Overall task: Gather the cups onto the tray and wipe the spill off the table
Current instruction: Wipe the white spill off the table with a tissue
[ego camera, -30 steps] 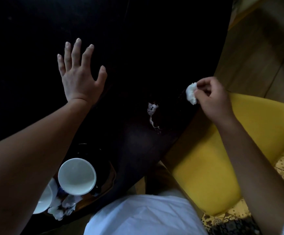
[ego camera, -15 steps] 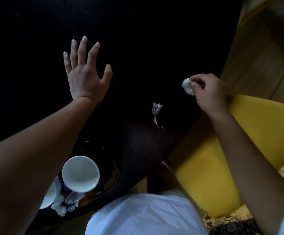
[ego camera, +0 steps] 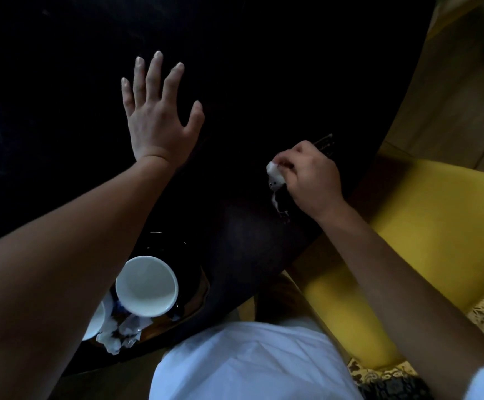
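Dark, glossy worktop (ego camera: 235,67) fills the upper and centre frame. Cups: judged gathered. One round white ceramic cup (ego camera: 146,285) stands on the dark tray (ego camera: 197,287) at lower left; a second white cup (ego camera: 95,323) shows partly beneath the forearm, beside crumpled white tissues (ego camera: 121,332). No other cup is visible on the worktop.

Spill: wiping judged just begun. A thin pale streak of liquid (ego camera: 276,202) remains right of centre.

Left hand (ego camera: 160,116), upper centre: fingers straight and spread, palm down on the worktop, holding nothing.

Right hand (ego camera: 310,174), right of centre: fingers curled, pinching a small white tissue wad (ego camera: 274,171) and pressing it onto the streak's upper end.
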### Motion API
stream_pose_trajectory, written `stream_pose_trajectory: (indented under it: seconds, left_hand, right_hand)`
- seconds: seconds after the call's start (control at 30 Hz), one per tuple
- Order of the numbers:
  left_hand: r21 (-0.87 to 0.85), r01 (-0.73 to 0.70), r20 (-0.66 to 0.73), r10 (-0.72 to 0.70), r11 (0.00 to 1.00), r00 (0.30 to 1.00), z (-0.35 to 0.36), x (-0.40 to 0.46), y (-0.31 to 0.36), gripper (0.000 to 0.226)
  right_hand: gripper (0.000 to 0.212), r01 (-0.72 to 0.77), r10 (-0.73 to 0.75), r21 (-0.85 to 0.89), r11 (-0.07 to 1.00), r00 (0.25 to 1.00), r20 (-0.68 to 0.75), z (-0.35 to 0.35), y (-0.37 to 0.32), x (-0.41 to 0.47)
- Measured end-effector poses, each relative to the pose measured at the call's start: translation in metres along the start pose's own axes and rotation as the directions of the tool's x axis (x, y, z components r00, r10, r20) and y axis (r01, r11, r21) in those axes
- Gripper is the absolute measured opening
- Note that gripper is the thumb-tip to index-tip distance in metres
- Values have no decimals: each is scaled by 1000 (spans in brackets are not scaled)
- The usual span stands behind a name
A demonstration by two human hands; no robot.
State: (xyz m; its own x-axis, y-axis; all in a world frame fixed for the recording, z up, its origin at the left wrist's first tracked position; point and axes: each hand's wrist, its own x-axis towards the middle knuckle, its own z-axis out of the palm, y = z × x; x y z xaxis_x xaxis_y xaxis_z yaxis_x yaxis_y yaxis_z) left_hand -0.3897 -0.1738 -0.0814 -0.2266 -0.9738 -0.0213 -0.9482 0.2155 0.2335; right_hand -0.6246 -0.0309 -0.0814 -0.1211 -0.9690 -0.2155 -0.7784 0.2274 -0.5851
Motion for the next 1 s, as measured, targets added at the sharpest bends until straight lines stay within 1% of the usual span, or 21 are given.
stream_pose_trajectory:
  seconds: [0.07,0.13,0.27,0.37,0.43,0.57,0.63,0.7,0.77,0.87,0.93,1.0]
  left_hand:
    - [-3,-2,1,2,1000,1000,1,0,0,64]
    - [-4,-2,-1,2,1000,1000,1,0,0,64]
    - [4,-4,-2,4,1000,1000,1,0,-1,64]
    - [8,-4,-4,4,1000,1000,2,1,-2,64]
    - [4,-1,-7,1,1000,1000,2,0,-2,64]
    - [8,-4,-14,5,1000,1000,2,0,-1,63]
    - [8,-4,-13,4,1000,1000,2,0,-1,63]
    - [6,-4,-11,4,1000,1000,1,0,-1,64]
    - [4,-4,-9,4,1000,1000,1,0,-1,64]
    - [-3,-1,-5,1,1000,1000,1,0,-1,64]
    - [-1,-2,-9,2,1000,1000,1,0,-1,64]
    - [-5,-4,-13,4,1000,1000,1,1,-2,64]
  right_hand:
    - [16,51,-48,-46,998,997,62,3,-4,-14]
    - [14,65,-60,-49,997,992,110,1,-3,-26]
    - [13,90,-90,2,996,992,92,-3,2,-46]
    - [12,134,-130,-30,990,984,122,6,-6,-68]
    - [11,122,-117,-70,990,990,81,12,-5,-68]
    - [12,44,-56,-153,987,995,-80,6,8,-31]
    - [16,-43,21,-136,990,987,-160,-6,18,-9]
    - [20,-119,100,-96,988,977,-186,-18,28,7]
    - [20,-92,85,-43,995,986,-143,-24,28,7]
    - [14,58,-58,-9,998,998,14,-12,8,-21]
    - [12,141,-136,-47,989,986,94,0,-4,-42]
    - [12,175,-166,-102,979,983,83,3,-3,-43]
